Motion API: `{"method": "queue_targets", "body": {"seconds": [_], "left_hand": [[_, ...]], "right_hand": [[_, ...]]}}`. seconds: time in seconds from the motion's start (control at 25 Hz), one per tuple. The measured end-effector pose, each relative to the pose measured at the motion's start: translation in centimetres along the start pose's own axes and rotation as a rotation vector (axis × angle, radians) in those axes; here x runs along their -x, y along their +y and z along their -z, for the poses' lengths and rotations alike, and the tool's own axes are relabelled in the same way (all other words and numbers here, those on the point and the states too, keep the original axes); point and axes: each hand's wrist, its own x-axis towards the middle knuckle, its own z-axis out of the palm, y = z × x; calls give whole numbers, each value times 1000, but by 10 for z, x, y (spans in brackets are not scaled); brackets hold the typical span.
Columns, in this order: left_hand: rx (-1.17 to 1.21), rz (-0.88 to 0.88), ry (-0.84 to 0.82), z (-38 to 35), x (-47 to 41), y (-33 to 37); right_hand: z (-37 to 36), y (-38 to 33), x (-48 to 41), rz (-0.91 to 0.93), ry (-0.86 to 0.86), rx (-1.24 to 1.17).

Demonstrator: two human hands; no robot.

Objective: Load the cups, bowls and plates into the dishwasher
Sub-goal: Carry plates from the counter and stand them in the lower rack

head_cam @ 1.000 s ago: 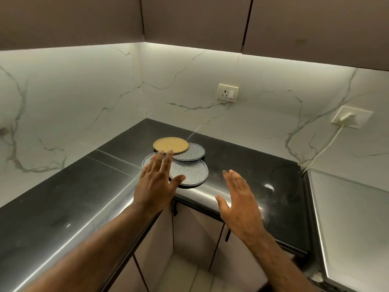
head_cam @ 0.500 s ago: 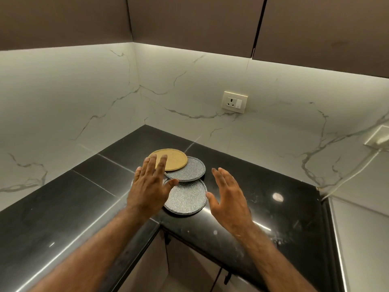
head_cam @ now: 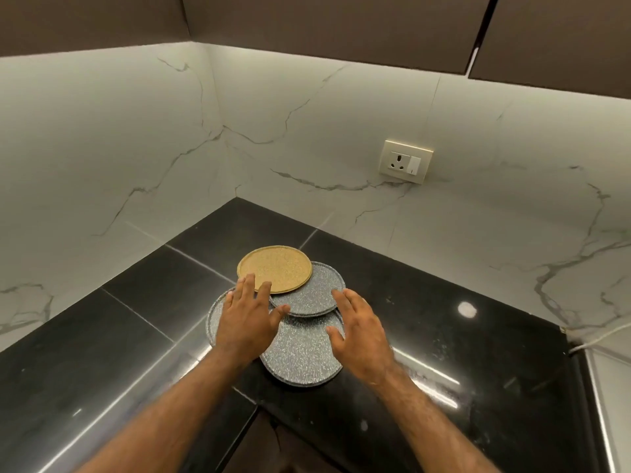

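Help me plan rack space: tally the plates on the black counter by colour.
Yellow plate: 1
Grey speckled plates: 3 (back right, front, left, partly hidden by the left hand)
Total: 4

Black counter (head_cam: 409,278), marble wall (head_cam: 102,148) with socket (head_cam: 406,161), perhaps a cable (head_cam: 604,334).
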Motion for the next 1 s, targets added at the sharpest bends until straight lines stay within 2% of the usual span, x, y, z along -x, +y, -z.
{"method": "queue_targets", "body": {"seconds": [0.2,0.32,0.4,0.48,0.6,0.68,0.76,0.88,1.0], "left_hand": [[-52,96,-134,-53,-69,-23],[-1,173,-180,-77,-104,-33],[114,301,-133,-84,-119,-35],[246,515,-80,-85,-137,-38],[467,815,-99,-87,-167,-49],[572,906,-129,-91,-182,-58],[664,957,-135,-98,-191,-65],[827,1052,-132,-103,-198,-72],[1011,1104,-181,-96,-198,-69]], "right_hand": [[-36,11,-67,-123,-140,-39],[-47,30,-111,-266,-148,-137],[-49,41,-132,-390,-133,-196],[-58,52,-147,-519,-157,-223],[-79,63,-163,-720,-170,-326],[-85,68,-173,-841,-118,-421],[-87,71,-183,-932,-62,-556],[-85,69,-193,-1124,-7,-935],[-76,65,-200,-1222,-112,-1277]]}}
